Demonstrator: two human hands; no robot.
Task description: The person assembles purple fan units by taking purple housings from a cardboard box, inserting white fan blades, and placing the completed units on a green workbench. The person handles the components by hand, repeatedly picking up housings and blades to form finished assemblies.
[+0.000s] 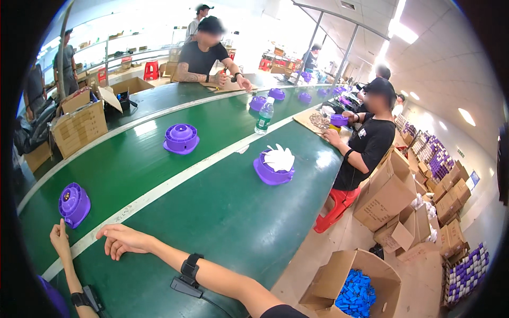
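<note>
Pointing toward a purple housing (76, 205), left hand (60, 241), grip unclear; right hand (123, 241) loosely apart; lower-left purple thing (52, 297) cut off.

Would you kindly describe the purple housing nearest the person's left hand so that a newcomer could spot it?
Find the pale strip running along the green tabletop. Beyond its near end, toward the picture's left edge, sits a round purple housing. Unlike the next one farther along, it has the left hand right at its lower edge.

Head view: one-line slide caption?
Left hand beside a purple housing on the green belt; right hand near the white strip.
</note>
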